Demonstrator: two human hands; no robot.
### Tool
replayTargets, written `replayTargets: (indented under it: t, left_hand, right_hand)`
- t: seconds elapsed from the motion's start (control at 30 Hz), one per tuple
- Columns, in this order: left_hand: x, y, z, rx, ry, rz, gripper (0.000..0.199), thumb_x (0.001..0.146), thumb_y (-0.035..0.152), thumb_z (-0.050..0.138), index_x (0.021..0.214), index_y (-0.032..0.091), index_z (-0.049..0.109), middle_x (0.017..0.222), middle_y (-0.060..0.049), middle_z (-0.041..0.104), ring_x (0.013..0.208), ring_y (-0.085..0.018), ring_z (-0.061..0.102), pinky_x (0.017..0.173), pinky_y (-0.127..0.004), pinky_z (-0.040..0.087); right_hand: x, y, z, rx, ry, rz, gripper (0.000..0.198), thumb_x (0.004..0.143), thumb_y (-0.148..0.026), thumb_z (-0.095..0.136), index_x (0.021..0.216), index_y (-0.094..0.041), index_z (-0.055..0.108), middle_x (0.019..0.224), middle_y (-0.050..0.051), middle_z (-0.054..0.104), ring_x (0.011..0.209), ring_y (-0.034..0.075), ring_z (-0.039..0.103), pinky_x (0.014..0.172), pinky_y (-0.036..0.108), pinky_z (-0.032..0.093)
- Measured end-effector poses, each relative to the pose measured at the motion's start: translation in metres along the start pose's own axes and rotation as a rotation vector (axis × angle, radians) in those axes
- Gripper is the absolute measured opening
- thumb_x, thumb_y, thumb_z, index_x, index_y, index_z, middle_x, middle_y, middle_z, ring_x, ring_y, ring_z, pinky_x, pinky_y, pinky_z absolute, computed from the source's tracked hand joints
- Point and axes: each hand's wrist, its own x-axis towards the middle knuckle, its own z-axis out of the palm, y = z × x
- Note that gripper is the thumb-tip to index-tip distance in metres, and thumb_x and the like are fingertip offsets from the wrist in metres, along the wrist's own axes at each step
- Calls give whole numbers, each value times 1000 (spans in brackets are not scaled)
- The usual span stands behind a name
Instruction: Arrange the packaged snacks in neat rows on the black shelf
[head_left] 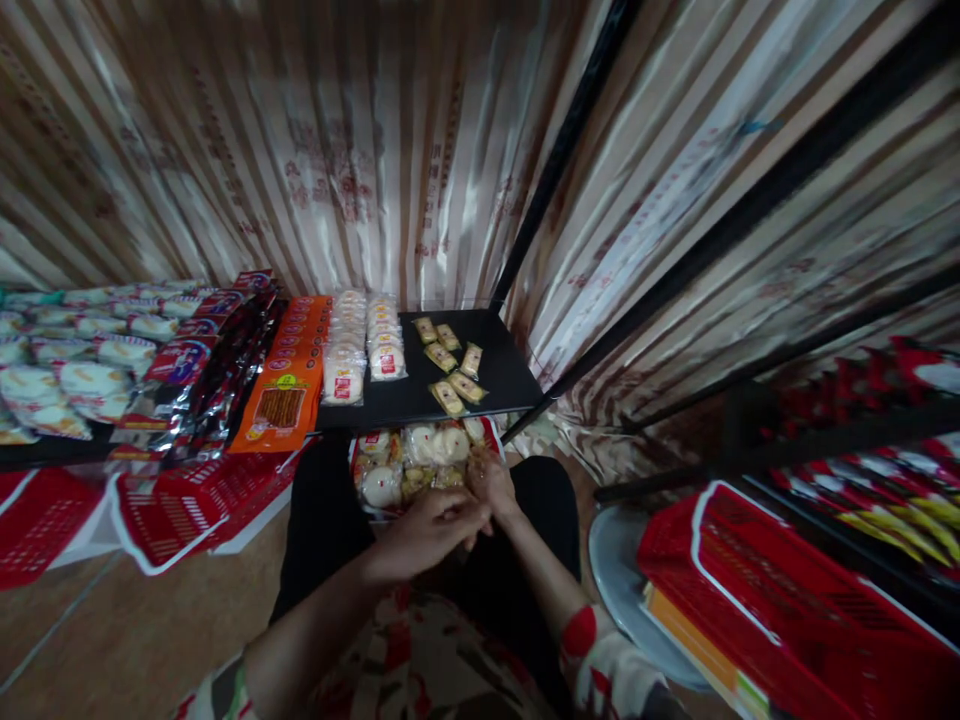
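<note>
Boxed snacks [382, 487] lie beside the hands [437, 522], which angle inward.

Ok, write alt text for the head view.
A person's left hand and right hand are close together at an open box of wrapped snacks by a black shelf. Gold packets lie on the shelf, white packs and orange packaging to their left.

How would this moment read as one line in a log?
left hand: close to right hand | both: at snack box, grip unclear | contents: wrapped snacks | black shelf: gold packets on top
</note>
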Motion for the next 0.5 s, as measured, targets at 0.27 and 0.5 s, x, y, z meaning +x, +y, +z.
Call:
replayTargets:
  t: [0.27, 0.5]
  left_hand:
    - [37, -110, -5, -128, 318, -396, 12, 64, 17, 56, 73, 19, 64, 66, 0, 65, 62, -15, 59, 59, -26, 47]
    - [63, -126, -3, -116, 363, -473, 11, 67, 11, 52, 65, 17, 61, 50, 4, 55, 49, -11, 53, 54, -23, 45]
  right_hand:
    - [2, -1, 20, -253, -148, 180, 69, 75, -32, 57, 136, -12, 33, 138, 17, 38, 128, 32, 31, 102, 39, 27]
    - [-5, 1, 21, -248, -154, 200, 62, 75, -19, 50, 135, -15, 35, 131, 18, 43, 120, 31, 40, 94, 38, 34]
